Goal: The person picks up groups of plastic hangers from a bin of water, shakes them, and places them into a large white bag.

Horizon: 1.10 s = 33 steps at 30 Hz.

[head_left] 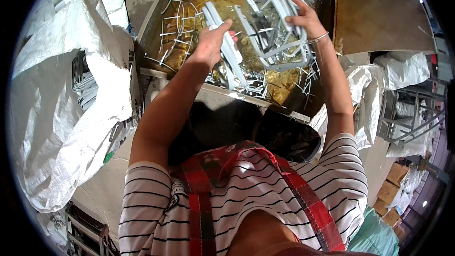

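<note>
My left hand (212, 42) is closed around a stack of pale grey plastic frames (229, 59), seen nearly edge-on and tilted above the worktable (154, 73). A small red and white piece (235, 42) shows beside that stack; I cannot tell what it is. To the right, my right hand (308, 20) grips several rounded grey plastic frames (286, 50), fanned apart, with the thumb on the near side. A bracelet (318, 38) circles the right wrist. Thin white plastic scrap strips (177, 33) lie on the brown tabletop around both hands.
An open white woven sack (52, 114) at left holds stacked grey frames (84, 85). A brown board (381, 14) stands at the table's right. Beyond it are more white sacks (367, 85), a metal rack (412, 118) and cardboard boxes (391, 185).
</note>
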Available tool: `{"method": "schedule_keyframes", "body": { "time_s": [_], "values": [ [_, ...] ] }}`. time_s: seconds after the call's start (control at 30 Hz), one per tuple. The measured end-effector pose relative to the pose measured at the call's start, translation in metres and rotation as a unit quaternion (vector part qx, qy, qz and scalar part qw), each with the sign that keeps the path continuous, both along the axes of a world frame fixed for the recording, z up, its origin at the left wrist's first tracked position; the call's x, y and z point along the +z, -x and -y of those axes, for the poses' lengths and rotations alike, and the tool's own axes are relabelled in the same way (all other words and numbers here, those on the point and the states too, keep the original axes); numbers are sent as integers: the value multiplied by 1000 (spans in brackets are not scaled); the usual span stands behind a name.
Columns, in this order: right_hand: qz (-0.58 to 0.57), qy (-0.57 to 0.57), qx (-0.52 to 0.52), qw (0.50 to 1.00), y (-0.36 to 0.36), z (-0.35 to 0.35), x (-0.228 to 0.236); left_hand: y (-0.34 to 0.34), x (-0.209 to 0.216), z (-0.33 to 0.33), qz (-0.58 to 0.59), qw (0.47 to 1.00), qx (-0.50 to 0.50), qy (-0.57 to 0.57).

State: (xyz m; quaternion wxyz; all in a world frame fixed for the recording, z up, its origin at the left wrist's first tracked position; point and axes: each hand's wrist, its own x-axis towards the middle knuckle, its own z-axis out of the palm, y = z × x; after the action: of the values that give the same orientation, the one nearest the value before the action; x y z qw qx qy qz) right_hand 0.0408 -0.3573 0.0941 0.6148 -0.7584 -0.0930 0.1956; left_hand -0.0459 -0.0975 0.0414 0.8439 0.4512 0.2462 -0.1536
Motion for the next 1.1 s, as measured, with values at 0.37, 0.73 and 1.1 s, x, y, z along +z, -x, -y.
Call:
{"method": "schedule_keyframes", "body": {
  "time_s": [0.37,0.73,1.1],
  "values": [
    [190,276,153,930,97,-115,-8,11,18,3,109,991,-16,78],
    [107,201,-173,958,83,-50,8,1,37,-29,94,990,90,56],
    [-175,-67,-175,966,114,-47,-56,-1,34,-34,167,971,78,151]
  ]
}}
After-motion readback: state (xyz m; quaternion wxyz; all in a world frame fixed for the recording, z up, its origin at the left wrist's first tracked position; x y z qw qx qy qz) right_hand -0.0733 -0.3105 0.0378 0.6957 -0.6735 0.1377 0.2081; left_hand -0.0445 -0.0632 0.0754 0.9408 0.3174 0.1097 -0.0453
